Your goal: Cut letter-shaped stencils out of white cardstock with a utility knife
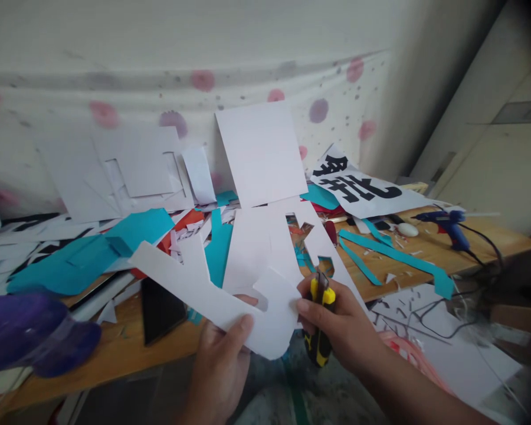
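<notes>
My left hand (223,360) is closed on a white foam-board cutout (272,313), its thumb lying on the face near the lower edge. The piece has a long straight arm to the upper left and a rounded, hooked end at the right. My right hand (343,316) is closed around a yellow-and-black utility knife (321,348), held beside the cutout's right edge. My right thumb and fingertips reach that edge. I cannot make out the blade. Behind the cutout lies a white board (252,236) with a shape cut through it, sloping over the table's front edge.
A blank white board (263,153) leans at the back. Teal sheets (141,233) and paper scraps cover the left side, with a dark flat panel (161,310) and a purple bundle (35,333). To the right are a printed character sheet (358,189), teal strips (393,254) and a blue glue gun (451,227).
</notes>
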A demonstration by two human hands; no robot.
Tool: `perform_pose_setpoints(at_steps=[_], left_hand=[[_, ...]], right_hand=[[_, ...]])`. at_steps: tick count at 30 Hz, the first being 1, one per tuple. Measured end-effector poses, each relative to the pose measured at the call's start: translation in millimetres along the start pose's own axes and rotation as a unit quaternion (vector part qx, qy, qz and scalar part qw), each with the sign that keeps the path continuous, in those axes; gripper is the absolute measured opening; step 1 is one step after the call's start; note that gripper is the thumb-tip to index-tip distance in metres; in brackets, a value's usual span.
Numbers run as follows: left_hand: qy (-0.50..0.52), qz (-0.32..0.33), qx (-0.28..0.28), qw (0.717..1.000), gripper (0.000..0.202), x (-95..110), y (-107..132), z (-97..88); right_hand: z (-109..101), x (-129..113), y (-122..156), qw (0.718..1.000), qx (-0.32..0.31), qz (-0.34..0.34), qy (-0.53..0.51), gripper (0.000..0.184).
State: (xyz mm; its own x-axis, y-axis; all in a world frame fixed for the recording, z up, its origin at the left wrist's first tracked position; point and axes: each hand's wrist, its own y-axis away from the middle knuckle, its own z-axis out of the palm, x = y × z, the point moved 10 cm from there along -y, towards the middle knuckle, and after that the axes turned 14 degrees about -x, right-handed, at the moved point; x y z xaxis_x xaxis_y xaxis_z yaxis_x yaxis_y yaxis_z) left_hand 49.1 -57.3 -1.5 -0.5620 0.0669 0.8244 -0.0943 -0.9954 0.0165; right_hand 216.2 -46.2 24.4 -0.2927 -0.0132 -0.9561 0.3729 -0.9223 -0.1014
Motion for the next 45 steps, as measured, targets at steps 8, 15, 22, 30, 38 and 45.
perform_pose_setpoints(at_steps=[8, 15, 22, 30, 38, 45], left_hand=[[-0.047, -0.128, -0.033, 0.99, 0.046, -28, 5, -6.2], [-0.097, -0.166, -0.019, 0.981, 0.047, -31, 8, -17.5], [-0.095, -0.158, -0.006, 0.983, 0.047, -36, 3, -11.9], [-0.091, -0.113, -0.029, 0.989, 0.038, -28, -1, 4.7], [-0.137, -0.136, -0.099, 0.976, 0.035, -41, 6, 2.4], [-0.13, -0.039, -0.071, 0.988, 0.026, -7, -5, -14.0]], right_hand=[[12, 40, 3, 0.994, 0.033, 0.053, -0.092, 0.039], [19, 50, 6, 0.992, -0.04, 0.072, -0.093, 0.041], [3, 50, 9, 0.996, -0.03, 0.064, -0.046, 0.037], [-37, 19, 21, 0.997, 0.062, 0.02, 0.043, 0.025], [-20, 50, 17, 0.994, 0.048, 0.1, 0.025, 0.035], [-22, 67, 16, 0.988, 0.093, 0.105, -0.072, 0.039]])
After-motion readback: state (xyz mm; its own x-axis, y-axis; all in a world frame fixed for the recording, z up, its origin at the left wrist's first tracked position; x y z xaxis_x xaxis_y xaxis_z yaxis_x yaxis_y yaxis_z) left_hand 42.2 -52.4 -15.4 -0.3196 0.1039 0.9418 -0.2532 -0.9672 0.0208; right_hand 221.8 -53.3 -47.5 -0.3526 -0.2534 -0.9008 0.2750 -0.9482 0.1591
